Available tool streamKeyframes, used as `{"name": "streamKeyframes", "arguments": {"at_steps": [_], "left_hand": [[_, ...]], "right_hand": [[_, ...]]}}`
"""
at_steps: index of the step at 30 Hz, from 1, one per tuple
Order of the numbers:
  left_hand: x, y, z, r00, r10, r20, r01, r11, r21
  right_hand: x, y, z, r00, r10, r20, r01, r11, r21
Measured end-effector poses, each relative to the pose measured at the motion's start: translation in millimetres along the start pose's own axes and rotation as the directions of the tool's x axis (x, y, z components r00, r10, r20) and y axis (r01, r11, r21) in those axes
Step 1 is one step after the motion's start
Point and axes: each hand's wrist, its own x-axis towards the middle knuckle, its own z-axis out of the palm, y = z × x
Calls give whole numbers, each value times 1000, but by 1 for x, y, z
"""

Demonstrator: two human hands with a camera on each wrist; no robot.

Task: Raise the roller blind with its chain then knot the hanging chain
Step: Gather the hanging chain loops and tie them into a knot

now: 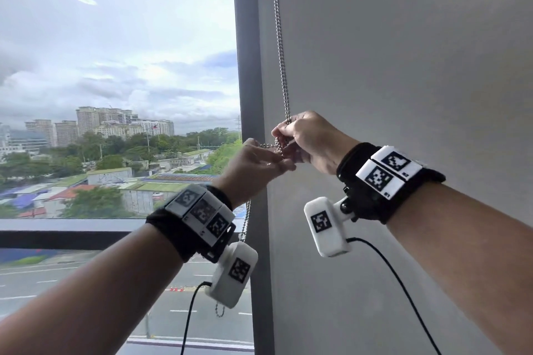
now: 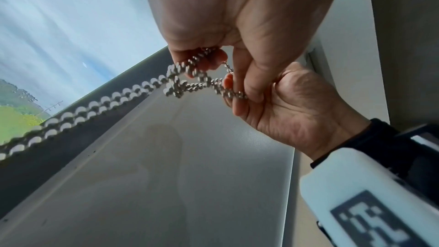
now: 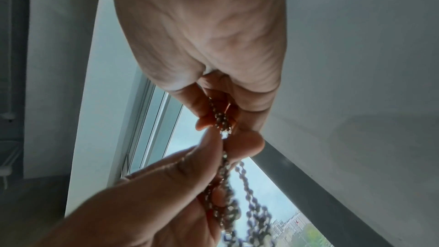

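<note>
A metal ball chain (image 1: 280,46) hangs as two strands down the grey window frame (image 1: 248,66). At chest height the strands cross in a loose tangle (image 2: 175,86) between my hands. My right hand (image 1: 281,138) pinches the chain just above the tangle, fingers curled round it (image 3: 223,119). Just below and to the left, my left hand (image 1: 284,163) pinches the chain between thumb and fingers (image 2: 202,61). The slack chain (image 1: 245,222) drops behind my left wrist to its bottom loop (image 1: 219,311). No blind fabric covers the glass.
A plain grey wall (image 1: 403,66) fills the right side, close behind my right hand. The window pane (image 1: 115,66) looks out on buildings and a road, with a dark horizontal rail (image 1: 57,235) across it. Camera cables (image 1: 403,291) hang from both wrists.
</note>
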Motion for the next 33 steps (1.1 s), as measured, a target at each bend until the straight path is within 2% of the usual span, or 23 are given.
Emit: {"name": "streamKeyframes", "arguments": {"at_steps": [2,4,7,9,11,13,17,19,21,24,27,29,33], "left_hand": [[0,-3,0,1000,23,5,-23,999,45],[-3,-1,-3,1000,21,21,-21,1000,5],[-7,5,-8,998,13,55,-5,990,-141],[-8,8,-10,997,-36,67,49,978,-201],[-8,9,-11,992,-113,56,125,940,-316],[-9,11,-12,988,-142,54,151,891,-428],[-5,13,-18,988,-152,-22,126,884,-451],[-2,10,-25,978,-184,-96,126,893,-432],[0,4,-31,968,-206,-142,142,920,-364],[1,-2,-35,969,-207,-134,182,967,-180],[3,-7,-36,979,-189,-76,194,980,55],[3,-12,-38,982,-183,-49,188,973,134],[-3,-15,-37,982,-191,-9,191,980,59]], "right_hand": [[0,3,1,1000,-3,6,2,996,87],[0,5,0,1000,-9,23,5,989,145],[-1,6,-1,997,-4,72,-6,991,135],[-1,8,-2,997,22,74,-33,987,155],[-1,10,-3,994,44,99,-61,982,177],[-2,12,-5,991,57,123,-79,980,182],[-3,26,-11,991,65,115,-77,992,104],[-3,37,-13,996,36,76,-36,999,-8],[-2,46,-16,999,-38,38,45,981,-189],[-1,51,-18,991,-133,4,124,916,-382],[4,51,-19,983,-183,6,166,875,-456],[5,51,-19,978,-206,8,183,847,-499],[6,47,-21,981,-193,-1,176,893,-414]]}}
